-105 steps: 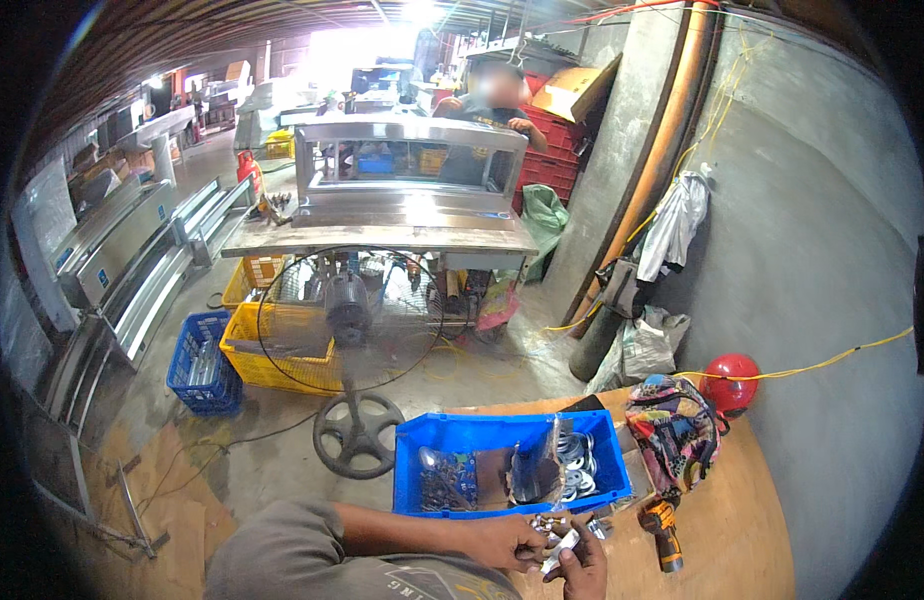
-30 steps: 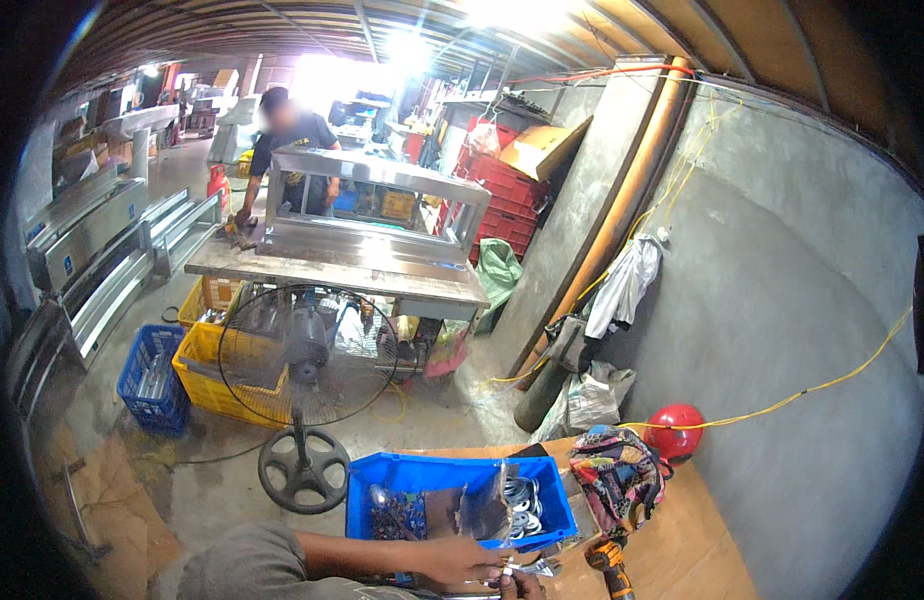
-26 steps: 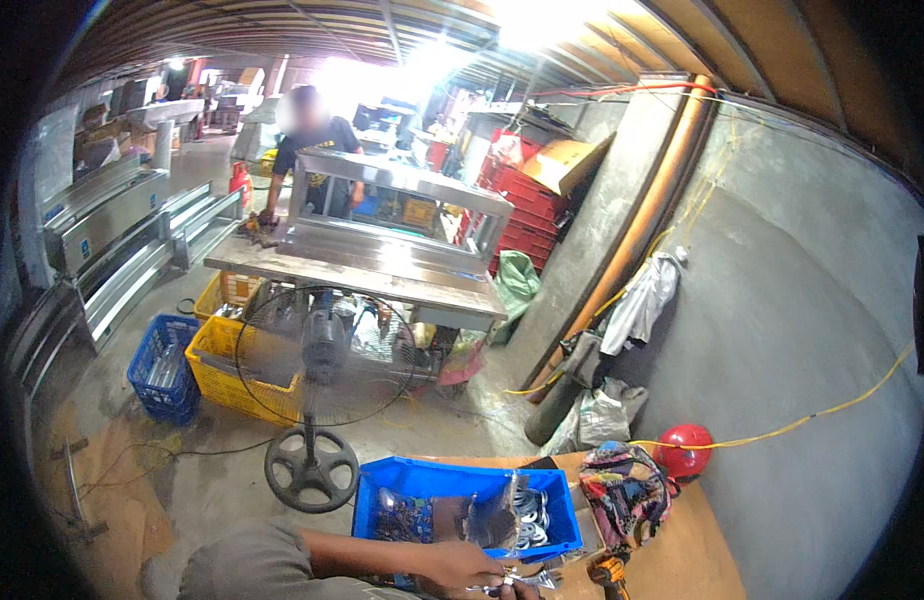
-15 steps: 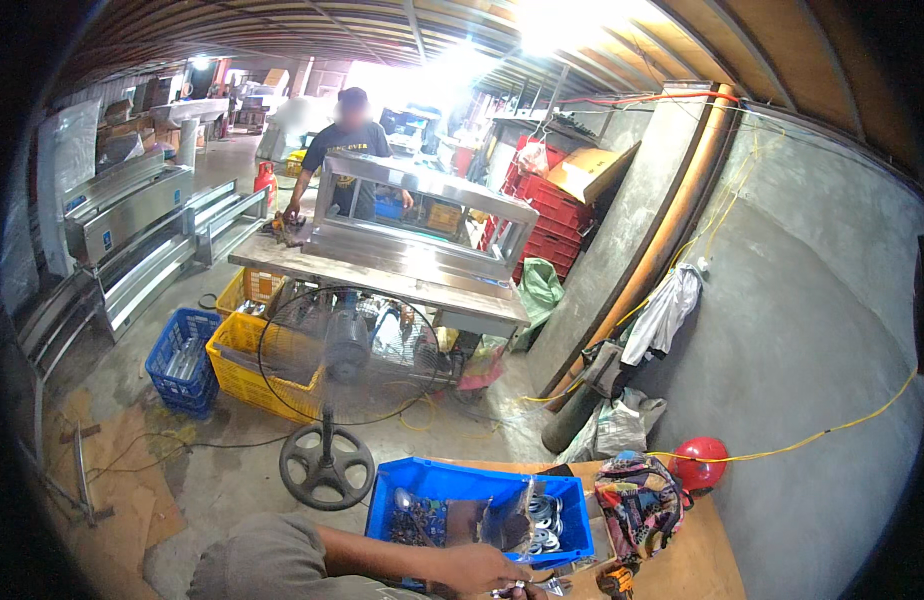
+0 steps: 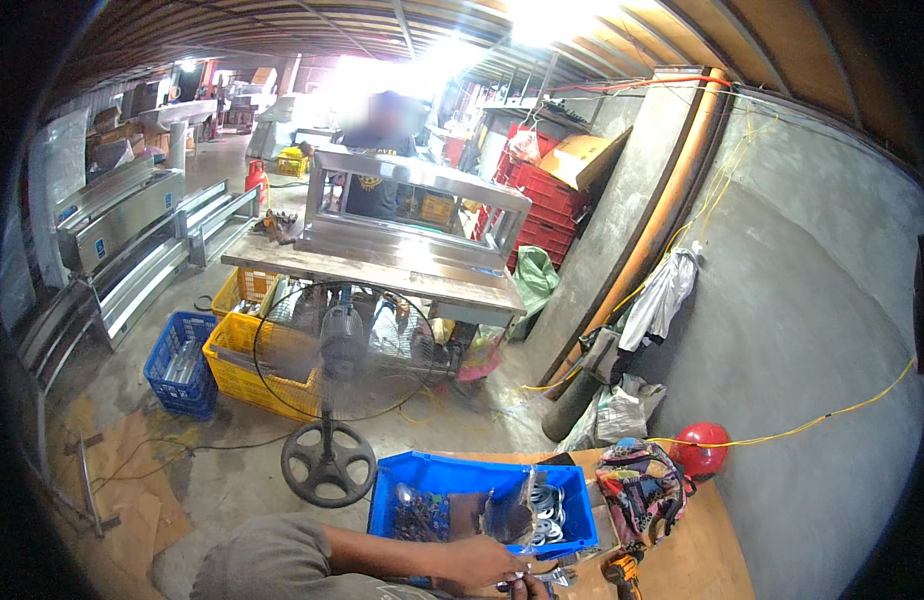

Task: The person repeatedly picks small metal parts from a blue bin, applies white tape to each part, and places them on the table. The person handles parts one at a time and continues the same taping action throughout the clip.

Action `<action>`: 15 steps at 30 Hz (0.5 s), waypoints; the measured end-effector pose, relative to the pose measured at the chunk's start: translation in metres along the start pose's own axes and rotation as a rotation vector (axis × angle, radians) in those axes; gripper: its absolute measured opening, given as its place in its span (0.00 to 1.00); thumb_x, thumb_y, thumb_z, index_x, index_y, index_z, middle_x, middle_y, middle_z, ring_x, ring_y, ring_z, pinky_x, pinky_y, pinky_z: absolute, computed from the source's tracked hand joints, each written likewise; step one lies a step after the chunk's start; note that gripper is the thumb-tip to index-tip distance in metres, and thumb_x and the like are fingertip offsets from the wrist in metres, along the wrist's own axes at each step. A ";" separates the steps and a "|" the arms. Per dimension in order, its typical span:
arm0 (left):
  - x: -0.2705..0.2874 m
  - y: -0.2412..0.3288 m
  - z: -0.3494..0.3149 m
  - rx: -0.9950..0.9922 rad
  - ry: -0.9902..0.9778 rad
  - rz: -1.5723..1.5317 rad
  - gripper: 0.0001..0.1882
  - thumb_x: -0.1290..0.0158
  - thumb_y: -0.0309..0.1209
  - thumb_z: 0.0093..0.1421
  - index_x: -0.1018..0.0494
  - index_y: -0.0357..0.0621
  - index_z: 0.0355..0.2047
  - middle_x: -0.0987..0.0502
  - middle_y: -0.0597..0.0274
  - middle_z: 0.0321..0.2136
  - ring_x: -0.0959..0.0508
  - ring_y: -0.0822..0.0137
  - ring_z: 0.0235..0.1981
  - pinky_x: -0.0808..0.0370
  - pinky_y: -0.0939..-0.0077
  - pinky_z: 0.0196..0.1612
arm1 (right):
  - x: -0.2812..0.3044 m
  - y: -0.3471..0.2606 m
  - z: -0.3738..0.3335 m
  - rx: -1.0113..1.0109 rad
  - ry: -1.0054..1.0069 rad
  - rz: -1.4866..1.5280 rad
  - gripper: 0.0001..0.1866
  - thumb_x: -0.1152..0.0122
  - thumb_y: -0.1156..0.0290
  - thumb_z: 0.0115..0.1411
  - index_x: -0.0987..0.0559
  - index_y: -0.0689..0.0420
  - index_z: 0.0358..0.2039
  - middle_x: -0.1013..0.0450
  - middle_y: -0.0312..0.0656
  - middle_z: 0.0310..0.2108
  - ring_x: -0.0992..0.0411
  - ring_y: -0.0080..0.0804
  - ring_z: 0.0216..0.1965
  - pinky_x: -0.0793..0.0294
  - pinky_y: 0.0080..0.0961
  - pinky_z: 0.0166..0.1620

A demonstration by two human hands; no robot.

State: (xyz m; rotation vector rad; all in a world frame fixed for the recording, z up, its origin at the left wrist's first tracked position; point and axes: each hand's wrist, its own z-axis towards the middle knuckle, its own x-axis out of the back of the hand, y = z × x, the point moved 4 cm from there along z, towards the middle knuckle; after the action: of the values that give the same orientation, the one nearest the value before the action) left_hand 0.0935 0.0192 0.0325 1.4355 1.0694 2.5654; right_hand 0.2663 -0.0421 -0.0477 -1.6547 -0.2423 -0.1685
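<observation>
My left arm, in a grey sleeve, reaches across the bottom of the picture to my left hand (image 5: pixel 479 562). Its fingers are bent and closed at a small shiny metal piece (image 5: pixel 556 577). Only a little of my right hand (image 5: pixel 527 588) shows at the lower edge; its fingers are pressed together against the same spot. How each hand grips the piece is partly hidden. Just beyond my hands stands a blue plastic bin (image 5: pixel 422 462) with small dark hardware on its left side, a brown divider in the middle and pale metal rings (image 5: pixel 548 515) on its right side.
An orange-and-black power tool (image 5: pixel 622 575) and a patterned bag (image 5: pixel 642 490) lie at right, near a red round object (image 5: pixel 700 450). A pedestal fan (image 5: pixel 327 462) stands ahead. Beyond it, a person (image 5: pixel 382 140) is behind a metal-framed case (image 5: pixel 412 235) on a workbench (image 5: pixel 382 272).
The view has shifted slightly. Across the workbench, the person has moved right and closer to the case, and their hand has left the bench's left end. My hands stay together at the metal piece.
</observation>
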 end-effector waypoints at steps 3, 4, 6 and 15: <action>-0.003 0.001 0.000 0.103 -0.011 0.012 0.16 0.50 0.39 0.61 0.26 0.42 0.44 0.20 0.47 0.33 0.19 0.45 0.32 0.22 0.51 0.34 | 0.001 0.003 0.003 0.257 0.036 -0.301 0.19 0.52 0.68 0.70 0.27 0.62 0.57 0.28 0.53 0.53 0.28 0.44 0.53 0.31 0.35 0.57; -0.003 0.001 0.000 0.125 -0.022 0.032 0.16 0.49 0.40 0.61 0.26 0.42 0.43 0.20 0.47 0.33 0.19 0.45 0.32 0.22 0.51 0.34 | 0.001 0.005 0.005 0.301 0.081 -0.420 0.19 0.52 0.68 0.70 0.28 0.62 0.58 0.29 0.54 0.54 0.28 0.46 0.54 0.32 0.36 0.58; -0.003 0.001 0.001 0.142 -0.033 0.064 0.16 0.49 0.40 0.60 0.25 0.43 0.41 0.20 0.47 0.33 0.19 0.45 0.31 0.22 0.51 0.33 | -0.002 0.009 0.009 0.288 0.064 -0.434 0.19 0.53 0.67 0.70 0.27 0.62 0.57 0.28 0.55 0.53 0.28 0.47 0.53 0.31 0.37 0.58; -0.007 -0.008 -0.003 0.180 -0.023 0.110 0.19 0.48 0.43 0.61 0.24 0.44 0.46 0.19 0.50 0.34 0.19 0.46 0.34 0.22 0.52 0.36 | -0.003 -0.023 0.011 0.133 -0.132 -0.348 0.20 0.54 0.63 0.71 0.27 0.64 0.55 0.26 0.55 0.49 0.28 0.47 0.49 0.30 0.39 0.53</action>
State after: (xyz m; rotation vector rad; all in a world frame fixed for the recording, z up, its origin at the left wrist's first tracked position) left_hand 0.0926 0.0219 0.0218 1.6025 1.2824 2.5756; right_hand 0.2570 -0.0291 -0.0276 -1.4827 -0.6296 -0.2984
